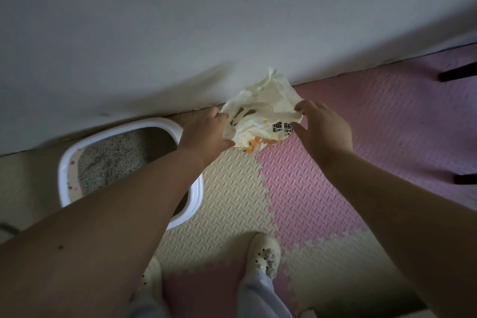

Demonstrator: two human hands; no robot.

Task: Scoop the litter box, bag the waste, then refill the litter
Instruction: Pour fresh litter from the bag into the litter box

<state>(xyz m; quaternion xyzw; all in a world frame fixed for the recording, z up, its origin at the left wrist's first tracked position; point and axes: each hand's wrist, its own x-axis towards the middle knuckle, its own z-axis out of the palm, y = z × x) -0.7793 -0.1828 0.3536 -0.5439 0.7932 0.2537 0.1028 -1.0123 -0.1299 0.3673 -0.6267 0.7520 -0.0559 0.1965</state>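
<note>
A crumpled cream litter bag [260,113] with orange print and black characters stands on the floor against the white wall. My left hand [206,131] grips its left edge. My right hand [322,126] touches its right side with fingers spread and thumb on the rim. To the left sits a white-rimmed litter box [64,160] holding grey litter [116,155]; my left forearm crosses over its right half and hides that part.
Cream and pink foam floor tiles [296,188] cover the ground. My feet in white clogs [265,255] stand below the bag. Dark furniture legs [456,73] are at the far right. The white wall [180,33] runs behind everything.
</note>
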